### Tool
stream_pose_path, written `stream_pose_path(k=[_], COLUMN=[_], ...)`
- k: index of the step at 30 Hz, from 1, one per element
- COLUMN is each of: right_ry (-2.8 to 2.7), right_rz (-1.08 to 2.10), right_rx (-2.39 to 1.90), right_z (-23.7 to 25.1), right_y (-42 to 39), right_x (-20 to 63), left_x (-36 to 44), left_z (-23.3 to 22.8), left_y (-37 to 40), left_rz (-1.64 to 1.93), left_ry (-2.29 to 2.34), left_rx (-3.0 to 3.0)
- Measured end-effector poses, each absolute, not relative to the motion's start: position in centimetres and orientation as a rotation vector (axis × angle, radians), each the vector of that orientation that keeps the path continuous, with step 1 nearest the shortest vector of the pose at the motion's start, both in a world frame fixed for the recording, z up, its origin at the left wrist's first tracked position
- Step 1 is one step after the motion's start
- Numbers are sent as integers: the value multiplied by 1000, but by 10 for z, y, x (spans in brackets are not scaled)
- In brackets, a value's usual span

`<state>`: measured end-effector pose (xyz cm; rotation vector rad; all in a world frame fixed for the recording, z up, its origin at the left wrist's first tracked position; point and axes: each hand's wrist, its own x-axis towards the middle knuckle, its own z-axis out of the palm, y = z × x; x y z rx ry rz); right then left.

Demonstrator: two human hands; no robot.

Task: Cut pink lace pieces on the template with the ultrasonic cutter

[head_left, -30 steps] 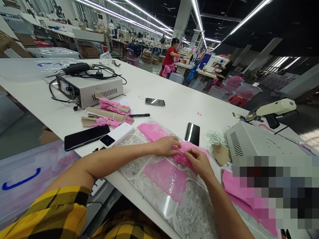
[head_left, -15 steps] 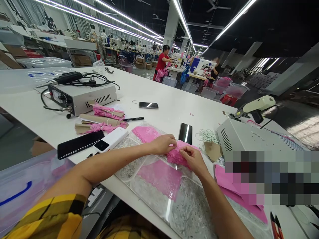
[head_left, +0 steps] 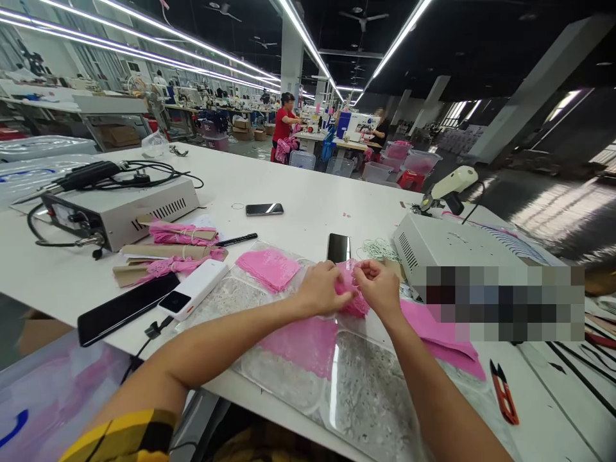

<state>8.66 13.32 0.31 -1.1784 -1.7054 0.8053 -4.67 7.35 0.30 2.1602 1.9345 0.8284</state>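
A bundle of pink lace fabric [head_left: 355, 303] is between my two hands above the clear-covered, stone-patterned mat. My left hand [head_left: 321, 290] grips it from the left, thumb below and fingers above. At its upper right edge my right hand [head_left: 380, 287] pinches the lace between thumb and fingertips. Left of my hands lies a neat stack of pink lace pieces [head_left: 267, 268]. Nearer to me, a pink piece [head_left: 303, 346] lies flat at the mat under my left forearm. Flat pink fabric [head_left: 440, 337] rests to the right of my right forearm.
Behind my hands lie a phone [head_left: 339, 248] and pale green string [head_left: 380, 249]. A grey machine box [head_left: 462, 247] stands right, with red thread snips [head_left: 504, 393] nearer. On the left are a white power bank [head_left: 195, 290], tied pink bundles [head_left: 180, 234] and another box [head_left: 144, 208].
My view has swung to the right. My left hand has opened wider around the lace, which is now bunched more upright between both hands. My right hand still pinches its edge.
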Motion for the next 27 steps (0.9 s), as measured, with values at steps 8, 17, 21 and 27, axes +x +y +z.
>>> stream_pose_path(k=[8,17,21,27], right_ry=[-1489,-1614,-1998,-2279], right_rz=[639,477,408,271], right_rx=[-1324,-1794,-2006,-1938], right_z=[25,-22,-33,-31], right_y=[113,24,-5,-12], right_x=[140,238,250,255], left_x=[17,17,5,-5], left_z=[-9,-24,-35,-25], left_y=[94,45,11,-2], left_rz=[732,527,417,347], left_ry=[1984,1346,963,841], left_rx=[2268,2834,3121,2991])
